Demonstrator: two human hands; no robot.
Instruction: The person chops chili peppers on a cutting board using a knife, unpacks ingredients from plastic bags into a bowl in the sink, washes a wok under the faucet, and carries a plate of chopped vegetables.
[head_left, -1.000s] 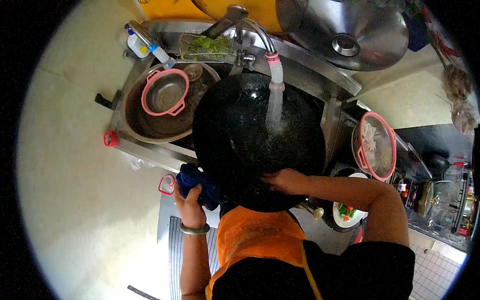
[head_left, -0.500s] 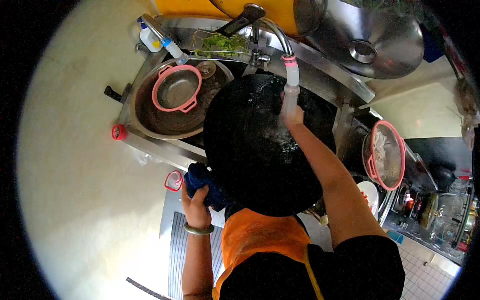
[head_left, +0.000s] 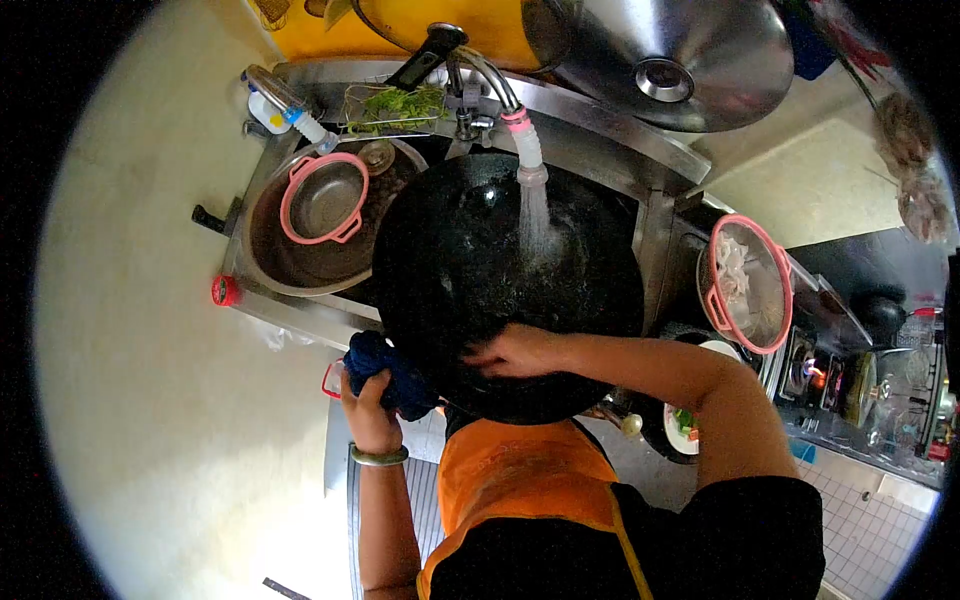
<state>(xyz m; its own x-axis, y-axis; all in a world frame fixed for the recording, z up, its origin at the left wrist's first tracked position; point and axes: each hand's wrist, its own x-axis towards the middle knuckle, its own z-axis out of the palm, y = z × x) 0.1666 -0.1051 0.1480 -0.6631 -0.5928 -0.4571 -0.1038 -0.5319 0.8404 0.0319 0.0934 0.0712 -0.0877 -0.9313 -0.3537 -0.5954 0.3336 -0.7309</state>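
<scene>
A large black wok (head_left: pixel 440 250) lies in the sink, and water from the faucet hose (head_left: pixel 528 150) sprays into it. My left hand (head_left: pixel 370 415) is closed round a dark blue cloth (head_left: pixel 385 375) at the wok's lower left edge. Inside the wok, near its lower side, is my right hand (head_left: pixel 515 352). Its fingers point left and are blurred against the dark surface, so whether they hold anything is hidden.
Left of the wok, a metal basin (head_left: pixel 265 255) holds a pink-rimmed strainer (head_left: pixel 325 198). Another pink-rimmed strainer (head_left: pixel 755 285) stands on the right. Behind are a rack with greens (head_left: pixel 400 108) and a large metal lid (head_left: pixel 700 60). A red-capped jar (head_left: pixel 225 291) sits at left.
My right hand has moved from under the water stream to the wok's lower side. The view has shifted, while my left hand still holds the blue cloth.
</scene>
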